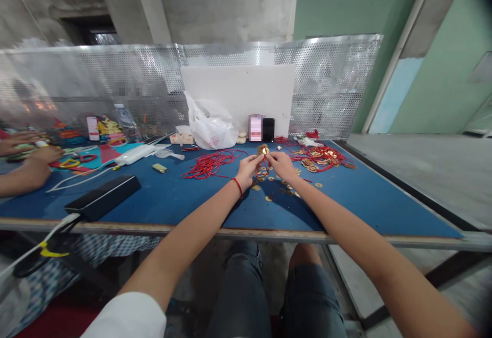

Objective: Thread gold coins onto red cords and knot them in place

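Observation:
Both my hands meet above the blue table (184, 204), fingers pinched around one small piece. My left hand (248, 167) wears a red string bracelet (237, 188) and grips a round gold coin (264, 150) with red cord through it. From the other side, my right hand (282, 166) pinches the red cord right beside the coin. The cord's loose ends hang below my fingers. Several loose gold coins (268, 198) lie scattered under and in front of my hands. The exact finger contacts are too small to make out.
A pile of red cords (209, 164) lies left of my hands; strung coins with red cord (321, 158) are heaped right. Behind stand a white plastic bag (213, 125) and two phones (255, 128). Farther left are a black box (103, 197), a white power strip (135, 154) and another person's hands (44, 154).

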{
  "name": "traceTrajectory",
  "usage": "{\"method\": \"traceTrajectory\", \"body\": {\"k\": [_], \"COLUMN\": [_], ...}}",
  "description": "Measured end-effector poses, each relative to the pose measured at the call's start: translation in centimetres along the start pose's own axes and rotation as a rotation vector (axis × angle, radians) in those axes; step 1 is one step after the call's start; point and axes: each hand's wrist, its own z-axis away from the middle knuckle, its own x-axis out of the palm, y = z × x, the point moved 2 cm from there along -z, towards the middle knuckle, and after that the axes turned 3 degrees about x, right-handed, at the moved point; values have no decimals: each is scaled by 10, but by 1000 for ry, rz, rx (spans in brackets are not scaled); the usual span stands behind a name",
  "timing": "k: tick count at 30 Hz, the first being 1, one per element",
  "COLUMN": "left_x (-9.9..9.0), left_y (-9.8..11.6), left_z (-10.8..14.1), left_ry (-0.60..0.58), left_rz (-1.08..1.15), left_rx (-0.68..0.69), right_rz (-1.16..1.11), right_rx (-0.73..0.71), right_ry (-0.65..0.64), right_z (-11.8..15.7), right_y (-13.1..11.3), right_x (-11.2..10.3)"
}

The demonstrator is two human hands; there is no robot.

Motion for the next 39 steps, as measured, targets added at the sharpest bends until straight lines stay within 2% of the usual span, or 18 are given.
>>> {"method": "traceTrajectory", "body": {"k": [10,21,33,36,39], "left_x": [1,0,2,1,2], "left_y": [-2,-1,3,1,-1], "left_z": [-1,-3,0,-2,-3], "left_ry": [-19,-35,-32,-30,-39], "left_rz": [2,-100,-142,-86,-21], "left_rx": [47,183,249,211,132], "right_rz": [-89,19,96,-21,-339], "right_rx": [-30,-77,-12,-1,165], "right_ry": [-28,-45,-12,-24,-127], "right_z": [-4,1,3,0,-3], "right_y": [8,-4,-4,-1,1], "right_x": [4,0,-9,-7,-4]}}
